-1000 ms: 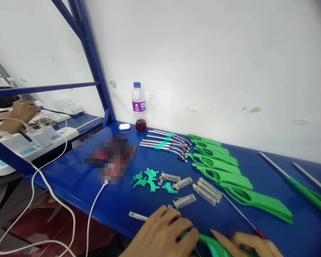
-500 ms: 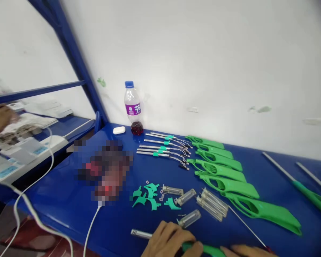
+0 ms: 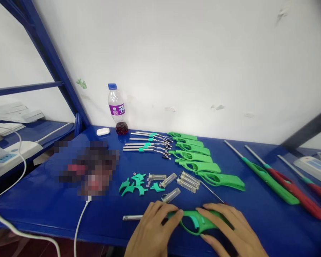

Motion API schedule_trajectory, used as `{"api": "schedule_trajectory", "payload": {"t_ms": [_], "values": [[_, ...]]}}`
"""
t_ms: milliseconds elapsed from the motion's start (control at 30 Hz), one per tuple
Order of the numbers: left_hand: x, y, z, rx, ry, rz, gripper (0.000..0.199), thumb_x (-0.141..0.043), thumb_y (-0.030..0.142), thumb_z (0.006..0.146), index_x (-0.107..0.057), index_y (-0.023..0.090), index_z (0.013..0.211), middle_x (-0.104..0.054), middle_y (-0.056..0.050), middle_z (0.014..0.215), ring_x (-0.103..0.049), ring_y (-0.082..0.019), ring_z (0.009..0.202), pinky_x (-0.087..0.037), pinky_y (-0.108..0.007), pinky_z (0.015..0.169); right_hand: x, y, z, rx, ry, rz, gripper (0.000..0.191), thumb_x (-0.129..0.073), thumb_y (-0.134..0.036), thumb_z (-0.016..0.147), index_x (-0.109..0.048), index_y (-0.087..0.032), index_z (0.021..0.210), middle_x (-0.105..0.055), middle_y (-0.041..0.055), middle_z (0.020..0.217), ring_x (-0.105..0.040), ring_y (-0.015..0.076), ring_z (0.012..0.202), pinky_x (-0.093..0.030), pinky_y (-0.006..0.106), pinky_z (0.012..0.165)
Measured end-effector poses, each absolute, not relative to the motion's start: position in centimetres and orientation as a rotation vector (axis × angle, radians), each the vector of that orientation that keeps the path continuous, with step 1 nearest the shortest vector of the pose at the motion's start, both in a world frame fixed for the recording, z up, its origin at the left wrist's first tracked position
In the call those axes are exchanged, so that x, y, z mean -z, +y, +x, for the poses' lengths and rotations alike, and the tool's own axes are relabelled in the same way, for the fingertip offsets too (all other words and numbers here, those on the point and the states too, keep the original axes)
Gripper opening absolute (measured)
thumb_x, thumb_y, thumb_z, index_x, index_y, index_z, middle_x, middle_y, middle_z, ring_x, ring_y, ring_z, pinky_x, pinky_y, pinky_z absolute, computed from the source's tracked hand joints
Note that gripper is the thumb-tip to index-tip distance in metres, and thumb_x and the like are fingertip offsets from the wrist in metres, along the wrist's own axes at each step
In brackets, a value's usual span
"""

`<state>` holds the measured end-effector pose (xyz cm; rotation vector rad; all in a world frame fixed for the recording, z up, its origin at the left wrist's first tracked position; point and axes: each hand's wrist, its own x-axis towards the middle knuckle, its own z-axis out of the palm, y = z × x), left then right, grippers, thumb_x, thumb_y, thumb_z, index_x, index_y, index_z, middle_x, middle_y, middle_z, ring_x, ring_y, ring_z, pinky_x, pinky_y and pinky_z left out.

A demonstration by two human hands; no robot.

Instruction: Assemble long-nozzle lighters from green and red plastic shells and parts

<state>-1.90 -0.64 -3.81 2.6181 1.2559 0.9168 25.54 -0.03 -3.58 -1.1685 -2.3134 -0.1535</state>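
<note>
In front of me a green long-necked gas lighter (image 3: 200, 224) lies along the table, its metal tube pointing left and a teal trigger (image 3: 194, 222) showing in its loop. My left hand (image 3: 154, 228) is closed round the neck where tube meets handle. My right hand (image 3: 231, 228) grips the handle's right part, fingers over its upper edge and thumb below. Just behind lie clear fuel tanks (image 3: 171, 195) and loose teal triggers (image 3: 141, 190). A thin metal rod (image 3: 212, 192), its red end partly behind my right hand, lies nearby.
Green handle shells (image 3: 222, 180) line the back, beside metal tubes with wires (image 3: 137, 150). Assembled red lighters (image 3: 294, 192) and a green one lie right. A drink bottle (image 3: 117, 110), white case (image 3: 103, 131), pixelated item (image 3: 96, 167) and white cable (image 3: 80, 225) are left.
The view has swung right, showing more red lighters. My right hand has come further into view over the handle. The lighter's handle and trigger now show between both hands.
</note>
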Motion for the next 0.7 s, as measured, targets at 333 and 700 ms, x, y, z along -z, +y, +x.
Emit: {"api": "schedule_trajectory", "payload": {"t_ms": [333,700], "values": [[3.1,-0.5,-1.4,-0.992,1.309,2.636,0.050,-0.043,-0.002,0.094,-0.069,0.022,0.129,-0.075,-0.009,0.115,-0.071,-0.025,0.100,-0.066,-0.047,0.088,2.4,-1.0,24.4,-0.057,-2.259,-1.296,0.037,-0.062,-0.040,0.102,-0.062,-0.036,0.139,-0.069,0.0054,0.132,-0.065,0.0292,0.121,-0.055,0.047,0.102],[3.2,-0.1,-1.6,-1.040,1.297,2.629,0.043,-0.047,0.003,0.097,-0.071,0.022,0.128,-0.076,-0.007,0.116,-0.072,-0.026,0.104,-0.066,-0.049,0.091,1.5,-1.0,23.6,-0.275,-2.076,-1.371,0.032,-0.039,-0.030,0.112,-0.067,-0.029,0.127,-0.068,0.0062,0.123,-0.060,0.0251,0.120,-0.046,0.051,0.108]]}}
